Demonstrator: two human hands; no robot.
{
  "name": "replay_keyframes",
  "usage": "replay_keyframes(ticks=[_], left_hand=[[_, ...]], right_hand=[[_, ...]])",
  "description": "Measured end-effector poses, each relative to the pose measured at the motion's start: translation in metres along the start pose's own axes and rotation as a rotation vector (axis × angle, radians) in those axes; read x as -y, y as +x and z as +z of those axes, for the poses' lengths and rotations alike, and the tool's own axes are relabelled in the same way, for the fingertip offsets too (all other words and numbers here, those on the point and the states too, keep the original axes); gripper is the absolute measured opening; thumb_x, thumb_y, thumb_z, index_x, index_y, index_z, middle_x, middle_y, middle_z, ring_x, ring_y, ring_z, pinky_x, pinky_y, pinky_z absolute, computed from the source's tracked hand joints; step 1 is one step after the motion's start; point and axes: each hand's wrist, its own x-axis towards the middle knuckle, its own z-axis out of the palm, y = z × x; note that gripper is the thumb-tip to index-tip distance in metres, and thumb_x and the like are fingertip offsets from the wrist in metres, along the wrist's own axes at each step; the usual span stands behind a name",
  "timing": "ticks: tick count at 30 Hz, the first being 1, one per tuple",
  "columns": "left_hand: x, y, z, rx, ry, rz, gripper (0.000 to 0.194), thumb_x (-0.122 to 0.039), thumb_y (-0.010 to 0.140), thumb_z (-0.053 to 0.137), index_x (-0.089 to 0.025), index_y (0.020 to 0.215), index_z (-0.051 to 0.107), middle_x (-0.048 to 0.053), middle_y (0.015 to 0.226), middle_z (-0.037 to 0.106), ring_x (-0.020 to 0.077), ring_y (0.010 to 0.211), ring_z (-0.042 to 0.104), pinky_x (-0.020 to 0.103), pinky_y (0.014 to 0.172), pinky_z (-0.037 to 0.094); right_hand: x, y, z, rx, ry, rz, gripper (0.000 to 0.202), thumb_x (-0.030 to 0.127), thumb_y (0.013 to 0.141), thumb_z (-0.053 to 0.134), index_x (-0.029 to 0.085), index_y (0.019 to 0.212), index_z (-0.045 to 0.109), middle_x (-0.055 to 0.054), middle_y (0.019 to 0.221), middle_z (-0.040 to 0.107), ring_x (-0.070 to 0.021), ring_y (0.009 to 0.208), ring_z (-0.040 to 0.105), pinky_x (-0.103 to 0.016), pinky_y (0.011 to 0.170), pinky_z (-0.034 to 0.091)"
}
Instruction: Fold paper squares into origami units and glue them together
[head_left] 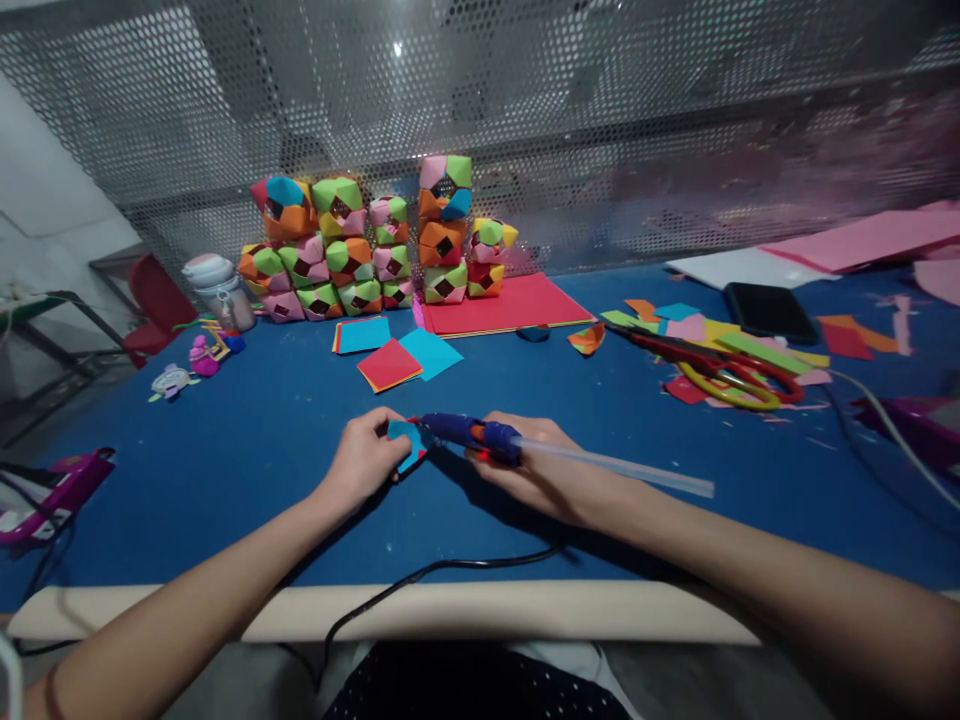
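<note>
Between the thumb and fingers of my left hand (364,455) is a small blue and red folded paper piece (409,445), held just above the table. My right hand (540,465) is wrapped round a dark blue glue gun (469,432), with a clear glue stick (622,467) jutting from its back. The gun's nozzle is at the paper's upper right edge; whether it touches cannot be made out. A red light glows on the gun's underside. Beyond my hands lie red paper squares (390,365) and blue paper squares (431,353).
Stacked folded-paper cubes (349,260) stand at the back beside large red sheets (502,303). Scissors (720,370) lie among paper scraps at right, near a black phone (771,312). A black cord (442,565) crosses the table's front edge. Purple power strips (71,495) sit at the left.
</note>
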Motion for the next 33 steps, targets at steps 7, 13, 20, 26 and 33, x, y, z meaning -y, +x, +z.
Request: replay_keyframes(ticks=[7, 13, 20, 26, 33], left_hand=[[-0.008, -0.001, -0.001, -0.056, -0.063, -0.052, 0.011, -0.017, 0.065, 0.055, -0.015, 0.075, 0.057, -0.004, 0.052, 0.055, 0.0063, 0.034, 0.046, 0.018, 0.034, 0.038], [-0.015, -0.003, 0.001, -0.061, -0.238, -0.115, 0.012, -0.013, 0.065, 0.055, -0.016, 0.076, 0.052, -0.001, 0.055, 0.06, 0.0117, 0.044, 0.056, 0.02, 0.036, 0.042], [-0.018, -0.007, 0.004, -0.04, -0.343, -0.124, 0.015, -0.012, 0.067, 0.055, -0.016, 0.08, 0.049, 0.0, 0.058, 0.061, 0.0134, 0.049, 0.059, 0.023, 0.04, 0.046], [-0.021, -0.01, 0.004, -0.045, -0.419, -0.126, 0.018, -0.013, 0.067, 0.056, -0.017, 0.082, 0.047, 0.003, 0.065, 0.063, 0.0128, 0.051, 0.06, 0.023, 0.043, 0.046], [-0.03, -0.022, 0.009, 0.039, -0.378, -0.106, 0.017, -0.017, 0.068, 0.056, -0.017, 0.082, 0.046, 0.001, 0.062, 0.063, 0.0131, 0.05, 0.06, 0.025, 0.046, 0.05]], right_hand=[[0.005, 0.003, -0.004, -0.007, 0.074, 0.124, 0.023, 0.038, 0.082, 0.048, 0.018, 0.076, 0.058, -0.002, 0.068, 0.059, -0.0132, 0.057, 0.05, -0.025, 0.054, 0.038], [-0.002, 0.012, -0.009, -0.039, 0.213, 0.303, 0.032, 0.04, 0.086, 0.043, 0.017, 0.097, 0.063, -0.002, 0.072, 0.061, -0.0147, 0.062, 0.053, -0.025, 0.056, 0.041], [-0.028, 0.021, 0.001, 0.038, -0.145, 0.351, 0.039, 0.049, 0.087, 0.039, 0.017, 0.077, 0.059, -0.005, 0.065, 0.06, -0.0145, 0.055, 0.053, -0.024, 0.051, 0.033], [-0.017, 0.006, -0.037, 0.135, -0.279, 0.262, 0.04, 0.054, 0.08, 0.049, 0.02, 0.06, 0.055, -0.006, 0.061, 0.058, -0.0152, 0.052, 0.049, -0.026, 0.049, 0.029], [0.022, -0.002, -0.043, 0.286, 0.265, 0.214, 0.027, 0.039, 0.087, 0.044, 0.02, 0.071, 0.056, 0.001, 0.06, 0.053, -0.0103, 0.052, 0.045, -0.023, 0.047, 0.033]])
